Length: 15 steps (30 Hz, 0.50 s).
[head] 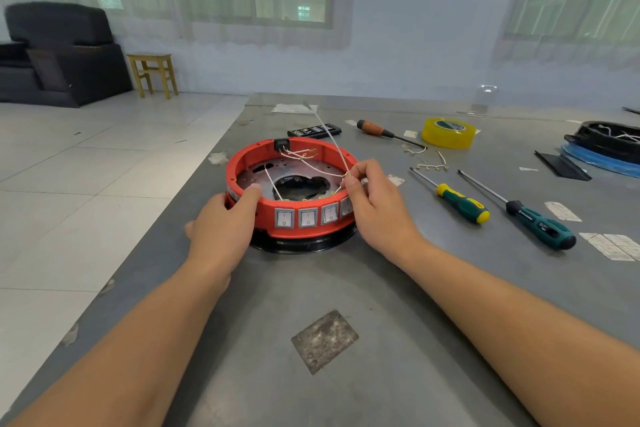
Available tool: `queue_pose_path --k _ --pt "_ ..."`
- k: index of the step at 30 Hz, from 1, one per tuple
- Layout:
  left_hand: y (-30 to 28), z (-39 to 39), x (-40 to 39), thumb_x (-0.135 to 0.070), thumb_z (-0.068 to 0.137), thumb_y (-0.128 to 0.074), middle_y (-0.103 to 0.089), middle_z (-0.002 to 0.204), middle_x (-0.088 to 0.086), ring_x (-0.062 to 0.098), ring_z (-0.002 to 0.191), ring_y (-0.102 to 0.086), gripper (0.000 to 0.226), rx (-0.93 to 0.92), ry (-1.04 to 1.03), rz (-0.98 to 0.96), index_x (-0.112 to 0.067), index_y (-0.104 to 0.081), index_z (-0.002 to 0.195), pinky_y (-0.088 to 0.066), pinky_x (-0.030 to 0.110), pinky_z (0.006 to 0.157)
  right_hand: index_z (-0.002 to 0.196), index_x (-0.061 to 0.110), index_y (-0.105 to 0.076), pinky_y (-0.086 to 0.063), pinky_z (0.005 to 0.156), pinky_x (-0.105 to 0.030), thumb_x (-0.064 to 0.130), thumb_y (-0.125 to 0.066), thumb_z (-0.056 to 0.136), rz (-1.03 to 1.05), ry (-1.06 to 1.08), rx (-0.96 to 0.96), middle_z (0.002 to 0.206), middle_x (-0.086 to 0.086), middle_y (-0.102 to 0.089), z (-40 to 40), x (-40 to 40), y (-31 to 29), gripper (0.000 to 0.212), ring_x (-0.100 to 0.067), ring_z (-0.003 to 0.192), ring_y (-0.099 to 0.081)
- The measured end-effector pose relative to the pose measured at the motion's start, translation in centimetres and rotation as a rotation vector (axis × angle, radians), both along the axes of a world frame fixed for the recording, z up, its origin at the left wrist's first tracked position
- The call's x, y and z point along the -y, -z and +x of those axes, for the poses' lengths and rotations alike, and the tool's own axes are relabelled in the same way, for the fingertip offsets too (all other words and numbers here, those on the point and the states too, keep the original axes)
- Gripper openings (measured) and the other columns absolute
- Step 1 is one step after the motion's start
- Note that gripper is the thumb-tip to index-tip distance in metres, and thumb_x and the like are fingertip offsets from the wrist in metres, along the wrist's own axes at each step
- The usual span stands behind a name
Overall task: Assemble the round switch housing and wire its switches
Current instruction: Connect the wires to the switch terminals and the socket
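Note:
A round red switch housing [266,222] sits on a black base on the grey table. A row of grey rocker switches [307,217] faces me on its front wall. Inside, white wires [304,159] run over a metal plate with a dark centre hole. My left hand [225,222] grips the housing's left wall, fingers curled over the rim. My right hand [372,204] pinches a long white wire [334,142] between thumb and forefinger just above the right rim; the wire rises up and back over the housing.
Right of the housing lie a yellow-green screwdriver [457,203], a dark teal screwdriver [533,222], an orange-handled screwdriver [381,131], a yellow tape roll [448,132] and loose wire pieces [433,166]. A black remote [313,131] lies behind. A black and blue round part [606,146] sits far right.

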<state>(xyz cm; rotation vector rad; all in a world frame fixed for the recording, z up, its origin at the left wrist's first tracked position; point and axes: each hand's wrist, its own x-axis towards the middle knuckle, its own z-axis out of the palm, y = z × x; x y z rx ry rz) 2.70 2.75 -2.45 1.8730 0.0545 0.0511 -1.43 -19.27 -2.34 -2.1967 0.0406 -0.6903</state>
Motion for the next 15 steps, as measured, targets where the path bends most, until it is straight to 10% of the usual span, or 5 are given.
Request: queue_pose_path --k 5,15 --pt "-0.49 -0.26 -0.26 -0.055 0.090 -0.060 -0.074 0.117 -0.021 0.007 0.118 -0.066 0.044 0.109 0.091 -0.275 -0.051 -0.062 0.134 -0.051 0.040 0.106 0.103 0.015 -0.053 -0.048 0.076 -0.029 0.019 -0.048 0.107 -0.039 -0.037 0.146 0.098 0.001 -0.059 -0.42 -0.33 0.31 0.007 -0.018 0.090 -0.057" --pt "-0.47 -0.79 -0.27 -0.036 0.083 -0.082 -0.064 0.141 -0.017 0.029 0.118 -0.071 0.083 0.080 0.301 -0.555 -0.074 -0.038 0.142 -0.064 0.047 0.086 0.101 0.015 -0.051 -0.043 0.074 -0.015 0.010 -0.050 0.105 -0.158 -0.031 0.222 0.103 0.005 -0.047 -0.91 0.08 0.58 0.006 -0.006 0.089 -0.050"
